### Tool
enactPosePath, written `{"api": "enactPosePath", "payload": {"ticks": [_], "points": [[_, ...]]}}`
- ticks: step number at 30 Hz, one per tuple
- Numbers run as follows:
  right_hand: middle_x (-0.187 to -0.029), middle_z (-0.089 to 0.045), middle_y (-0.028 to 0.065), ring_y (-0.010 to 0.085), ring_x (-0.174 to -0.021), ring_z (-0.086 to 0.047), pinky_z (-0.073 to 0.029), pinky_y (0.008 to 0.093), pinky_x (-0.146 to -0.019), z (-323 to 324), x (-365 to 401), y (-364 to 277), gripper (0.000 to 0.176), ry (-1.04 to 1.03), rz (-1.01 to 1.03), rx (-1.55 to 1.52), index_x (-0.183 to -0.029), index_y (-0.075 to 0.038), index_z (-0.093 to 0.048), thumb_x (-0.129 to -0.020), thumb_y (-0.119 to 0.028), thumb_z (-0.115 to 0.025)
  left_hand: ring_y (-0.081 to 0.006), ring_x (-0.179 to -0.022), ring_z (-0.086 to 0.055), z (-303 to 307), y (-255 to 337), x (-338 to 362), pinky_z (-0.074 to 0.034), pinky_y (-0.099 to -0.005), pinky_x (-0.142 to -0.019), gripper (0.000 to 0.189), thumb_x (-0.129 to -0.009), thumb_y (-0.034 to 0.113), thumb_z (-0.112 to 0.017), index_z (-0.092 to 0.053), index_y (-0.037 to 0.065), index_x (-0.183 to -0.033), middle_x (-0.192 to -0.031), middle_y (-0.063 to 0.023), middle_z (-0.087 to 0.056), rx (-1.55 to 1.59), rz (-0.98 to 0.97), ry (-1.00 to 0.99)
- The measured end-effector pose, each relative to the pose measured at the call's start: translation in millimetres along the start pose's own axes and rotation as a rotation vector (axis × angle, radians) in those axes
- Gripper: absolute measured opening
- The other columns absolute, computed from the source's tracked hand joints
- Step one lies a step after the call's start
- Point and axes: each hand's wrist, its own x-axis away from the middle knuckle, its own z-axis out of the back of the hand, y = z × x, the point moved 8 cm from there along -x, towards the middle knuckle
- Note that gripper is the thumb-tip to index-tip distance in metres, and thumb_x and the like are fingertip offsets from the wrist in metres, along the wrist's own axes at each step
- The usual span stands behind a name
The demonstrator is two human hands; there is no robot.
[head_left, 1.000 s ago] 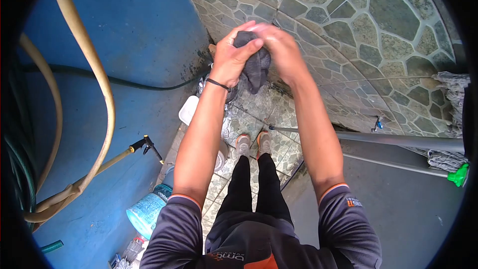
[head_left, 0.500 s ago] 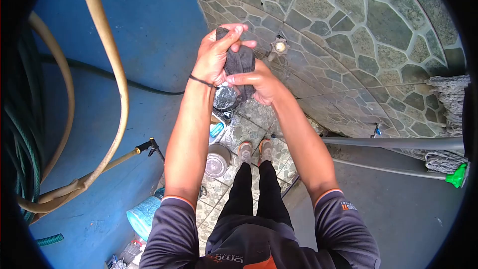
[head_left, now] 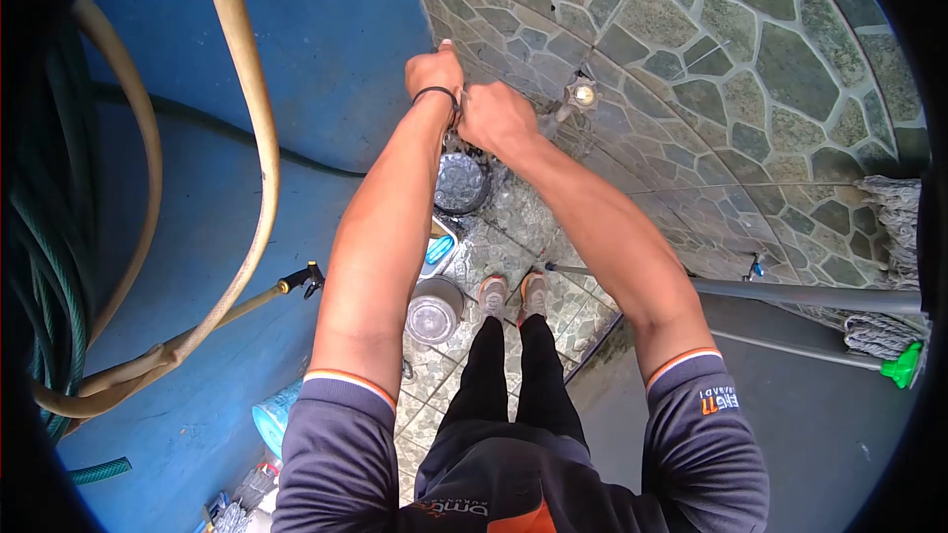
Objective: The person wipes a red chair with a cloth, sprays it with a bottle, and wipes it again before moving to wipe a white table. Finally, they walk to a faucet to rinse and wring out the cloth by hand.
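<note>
- dark bucket (head_left: 468, 210), upper centre of the frame, round with no long axis, lying just below both hands
- right hand (head_left: 497, 116), clenched, nearer the bucket
- left hand (head_left: 434, 74), clenched, higher and further left; whatever either grips is hidden

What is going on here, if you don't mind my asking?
The camera wearer's left hand and right hand are clenched close together, the left a little farther out. Half a second ago they held a dark cloth; it is now hidden, presumably inside the fists. Water seems to drip from them towards a bucket below, and a grey pail stands nearer the shoes.
</note>
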Motion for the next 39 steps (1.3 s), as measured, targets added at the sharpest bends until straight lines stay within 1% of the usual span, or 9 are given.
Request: {"api": "enactPosePath", "payload": {"ticks": [5,9,14,18,20,23,29,34,39], "points": [[-0.102,-0.07,0.0247,0.039,-0.096,-0.07,-0.057,0.0471,-0.084,5,-5,-8,0.028,0.027,0.088,0.109,-0.099,0.001,-0.07,-0.083,-0.021,-0.065,-0.0239,-0.072,-0.064,7,2,-7,-0.051,-0.039,-0.065,0.046,-0.09,0.04,-0.071,-0.067,-0.005,-0.08,-0.079,-0.0122,-0.067,-0.15,0.038,0.119],[-0.099,-0.071,0.0254,0.0352,-0.087,-0.072,-0.059,0.044,-0.077,18,-9,-2,0.028,0.149,0.209,-0.112,-0.104,0.003,-0.067,-0.083,-0.016,-0.067,-0.0236,-0.072,-0.065,-1,23,4,-0.053,-0.037,-0.064,0.051,-0.083,0.051,-0.076,-0.062,0.002,-0.085,-0.077,-0.0096,-0.065,0.471,0.013,-0.346],[-0.085,-0.07,0.0137,0.0194,-0.064,-0.067,-0.053,0.029,-0.054,-3,27,-8,0.02,-0.641,0.003,-1.504,-0.102,0.0,-0.064,-0.086,-0.011,-0.069,-0.03,-0.092,-0.069,14,58,66,-0.057,-0.0439,-0.086,0.031,-0.093,0.027,-0.068,-0.062,0.002,-0.11,-0.096,-0.0155,-0.07,0.994,-0.198,-0.946],[-0.069,-0.056,0.0005,0.0087,-0.05,-0.049,-0.037,0.0234,-0.046,-22,46,-13,0.015,-0.872,-0.054,-1.783,-0.099,-0.006,-0.064,-0.086,-0.011,-0.069,-0.0334,-0.103,-0.068,21,68,100,-0.056,-0.0451,-0.092,0.02,-0.094,0.012,-0.063,-0.063,0.0,-0.11,-0.093,-0.015,-0.071,0.981,-0.373,-1.259],[-0.067,-0.052,-0.0021,0.0072,-0.049,-0.046,-0.035,0.0227,-0.046,-16,50,-17,0.015,-0.875,0.016,-1.69,-0.097,-0.007,-0.064,-0.085,-0.011,-0.071,-0.0228,-0.074,-0.066,25,74,99,-0.055,-0.0347,-0.069,0.021,-0.092,0.02,-0.069,-0.063,-0.001,-0.095,-0.069,-0.0062,-0.06,0.721,-0.391,-1.02],[-0.07,-0.062,0.0042,0.0157,-0.057,-0.058,-0.046,0.0295,-0.053,1,24,-4,0.024,-0.351,0.101,-1.12,-0.086,0.001,-0.067,-0.072,-0.015,-0.079,-0.0117,-0.047,-0.043,27,88,101,-0.04,-0.0291,-0.047,0.037,-0.089,0.031,-0.076,-0.055,0.007,-0.07,-0.055,0.0009,-0.044,0.522,-0.353,-0.667],[-0.094,-0.07,0.0285,0.043,-0.095,-0.068,-0.057,0.0459,-0.083,32,6,-4,0.034,0.06,0.029,-0.174,-0.091,0.002,-0.073,-0.079,-0.028,-0.065,-0.016,-0.046,-0.047,27,74,68,-0.044,-0.0322,-0.048,0.039,-0.09,0.026,-0.073,-0.05,0.007,-0.064,-0.053,-0.0037,-0.046,0.624,-0.163,-0.236],[-0.096,-0.071,0.0251,0.0397,-0.094,-0.07,-0.057,0.047,-0.083,14,-7,3,0.027,0.065,0.062,0.053,-0.093,-0.004,-0.075,-0.082,-0.026,-0.064,-0.0247,-0.056,-0.06,3,3,11,-0.052,-0.0407,-0.057,0.037,-0.093,0.028,-0.066,-0.066,-0.008,-0.086,-0.071,-0.0164,-0.065,0.328,0.041,0.148],[-0.096,-0.072,0.0233,0.0409,-0.093,-0.07,-0.057,0.0477,-0.082,-25,-6,30,0.033,0.13,-0.02,-0.018,-0.103,-0.006,-0.072,-0.082,-0.031,-0.067,-0.0244,-0.07,-0.067,-20,-22,-2,-0.053,-0.042,-0.064,0.053,-0.096,0.037,-0.061,-0.064,-0.016,-0.101,-0.09,-0.0229,-0.07,-0.006,0.006,0.045]]}}
